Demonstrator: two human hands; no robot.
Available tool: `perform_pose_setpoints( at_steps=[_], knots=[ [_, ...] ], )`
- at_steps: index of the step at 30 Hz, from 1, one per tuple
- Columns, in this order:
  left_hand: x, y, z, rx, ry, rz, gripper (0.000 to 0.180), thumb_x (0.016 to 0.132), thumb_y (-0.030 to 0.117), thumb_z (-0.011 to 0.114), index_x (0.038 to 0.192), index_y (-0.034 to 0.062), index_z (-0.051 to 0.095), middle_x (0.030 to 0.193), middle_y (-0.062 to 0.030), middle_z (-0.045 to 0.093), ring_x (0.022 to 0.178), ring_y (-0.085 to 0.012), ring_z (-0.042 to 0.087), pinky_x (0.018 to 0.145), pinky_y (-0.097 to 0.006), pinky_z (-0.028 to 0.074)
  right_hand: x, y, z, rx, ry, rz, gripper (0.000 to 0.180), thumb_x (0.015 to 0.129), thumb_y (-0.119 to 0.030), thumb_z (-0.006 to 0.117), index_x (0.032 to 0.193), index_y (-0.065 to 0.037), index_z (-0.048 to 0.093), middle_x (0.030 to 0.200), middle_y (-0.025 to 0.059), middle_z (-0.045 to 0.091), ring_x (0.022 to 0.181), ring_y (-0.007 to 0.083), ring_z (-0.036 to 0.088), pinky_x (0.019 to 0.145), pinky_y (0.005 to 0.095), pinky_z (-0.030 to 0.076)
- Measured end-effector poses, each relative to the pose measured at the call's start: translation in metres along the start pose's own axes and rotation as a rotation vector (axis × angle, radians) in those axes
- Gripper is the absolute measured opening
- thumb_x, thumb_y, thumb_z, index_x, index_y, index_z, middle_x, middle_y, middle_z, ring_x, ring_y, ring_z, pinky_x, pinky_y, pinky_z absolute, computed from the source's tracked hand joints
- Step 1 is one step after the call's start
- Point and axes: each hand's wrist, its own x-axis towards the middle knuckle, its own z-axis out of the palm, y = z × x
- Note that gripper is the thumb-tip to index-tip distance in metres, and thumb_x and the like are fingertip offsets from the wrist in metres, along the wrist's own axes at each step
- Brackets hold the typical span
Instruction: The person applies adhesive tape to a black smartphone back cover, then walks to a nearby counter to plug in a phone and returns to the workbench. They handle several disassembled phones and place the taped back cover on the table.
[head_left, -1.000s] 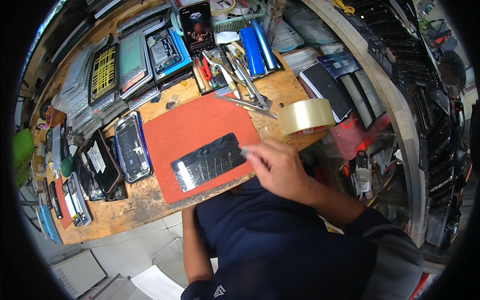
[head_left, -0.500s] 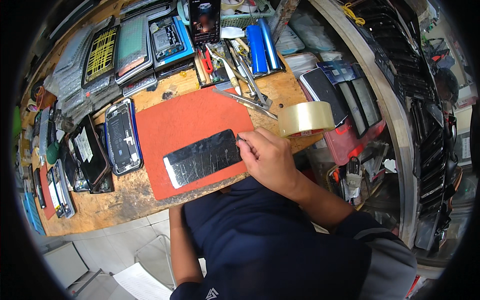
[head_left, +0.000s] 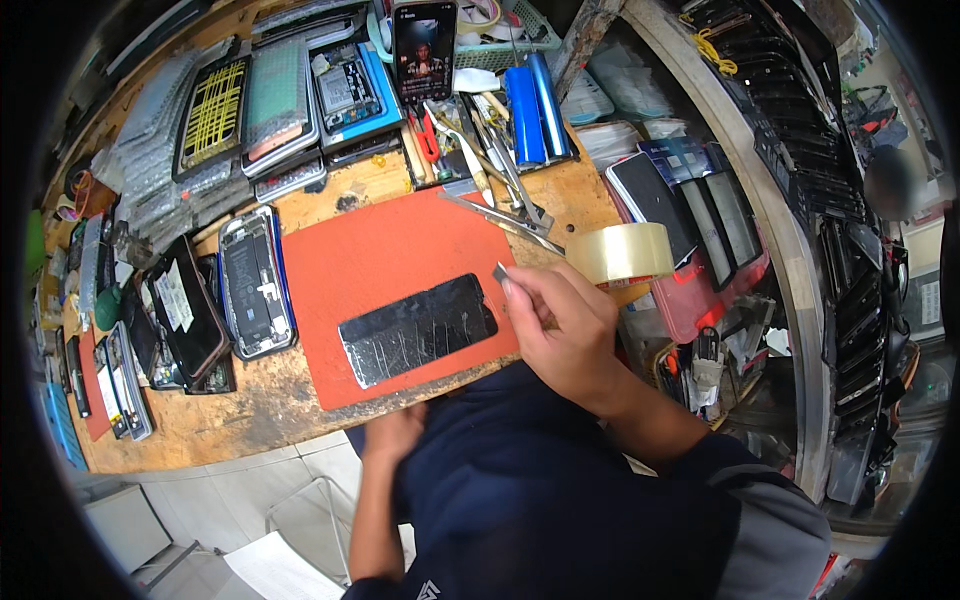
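Blade (head_left: 499, 272) beside cracked screen's (head_left: 418, 329) edge

tape roll (head_left: 622, 252) crowds mat's (head_left: 380, 260) right.

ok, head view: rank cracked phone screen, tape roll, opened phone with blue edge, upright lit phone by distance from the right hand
Right hand:
1. Tape roll, just behind it.
2. Cracked phone screen, to its left on the orange mat.
3. Upright lit phone, far back.
4. Opened phone with blue edge, far left.
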Motion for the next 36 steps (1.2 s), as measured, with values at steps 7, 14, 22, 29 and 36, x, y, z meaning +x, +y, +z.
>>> perform_pose_setpoints(
  at_steps=[7,14,22,29,36],
  knots=[
    [-0.001,0.161,-0.097,-0.886,0.425,0.269,0.023,0.104,0.014,0.074,0.119,-0.0010,0.064,0.096,-0.0047,0.063,0.081,-0.0107,0.060,0.074,-0.027,0.052,0.000,-0.032,-0.033,0.382,-0.256,-0.140,0.017,0.088,0.002,0.085,0.103,-0.002,0.077,0.081,0.0094,0.071,0.064,0.0208,0.069,0.056,0.0329,0.051],
    [0.060,0.180,-0.138,-0.686,0.263,0.192,0.020,0.111,0.016,0.065,0.096,0.0017,0.064,0.087,-0.0030,0.062,0.082,-0.0099,0.056,0.072,-0.029,0.047,0.011,-0.010,-0.061,0.215,-0.132,-0.163,0.021,0.089,-0.003,0.086,0.107,0.000,0.077,0.096,0.0154,0.075,0.085,0.0320,0.075,0.073,0.0387,0.058],
    [0.141,0.150,-0.162,0.471,0.556,0.058,0.021,0.103,0.022,0.072,0.098,0.0024,0.070,0.088,-0.0174,0.071,0.084,-0.0387,0.070,0.074,-0.050,0.054,0.063,0.088,-0.113,0.205,-0.227,0.224,0.027,0.101,-0.024,0.078,0.105,0.003,0.076,0.098,0.0173,0.078,0.093,0.0253,0.076,0.086,0.0378,0.057],
    [0.087,0.181,-0.099,0.237,0.487,0.337,0.012,0.097,0.015,0.078,0.102,0.0068,0.070,0.093,-0.0102,0.068,0.093,-0.0322,0.063,0.086,-0.046,0.044,0.039,0.092,-0.121,0.396,-0.398,0.309,0.031,0.098,-0.026,0.080,0.084,0.001,0.073,0.068,0.0056,0.066,0.066,0.0066,0.059,0.059,0.0302,0.046],
    [0.086,0.182,-0.082,0.254,0.496,0.290,0.016,0.096,0.018,0.080,0.107,0.0090,0.071,0.107,-0.0091,0.063,0.106,-0.0324,0.057,0.097,-0.047,0.040,0.022,0.065,-0.138,0.416,-0.276,0.307,0.028,0.094,-0.017,0.081,0.078,0.001,0.067,0.063,0.0008,0.059,0.062,0.0044,0.054,0.056,0.0289,0.039]
  ],
)
